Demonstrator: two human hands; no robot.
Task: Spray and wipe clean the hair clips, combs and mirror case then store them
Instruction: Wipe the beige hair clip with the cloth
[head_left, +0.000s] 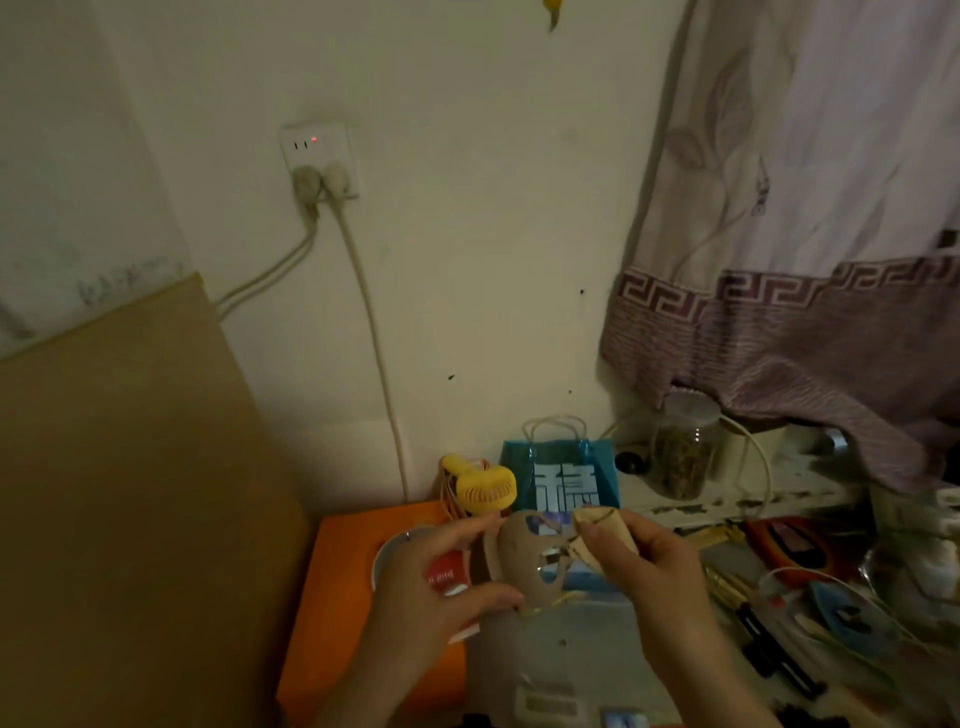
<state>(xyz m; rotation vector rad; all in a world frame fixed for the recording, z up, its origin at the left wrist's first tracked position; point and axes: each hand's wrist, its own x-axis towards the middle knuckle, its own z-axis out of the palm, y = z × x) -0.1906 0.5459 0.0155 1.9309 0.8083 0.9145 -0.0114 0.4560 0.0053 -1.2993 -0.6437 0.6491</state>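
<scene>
Fingers of the left hand (441, 577) are curled round a beige hair clip (519, 561), held upright at centre; just to its right, a folded cloth (597, 535) is pinched by the right hand (644, 566) and pressed against the clip's upper right edge.

The blue gift bag (563, 480) shows 1 large white character, "稳".
</scene>
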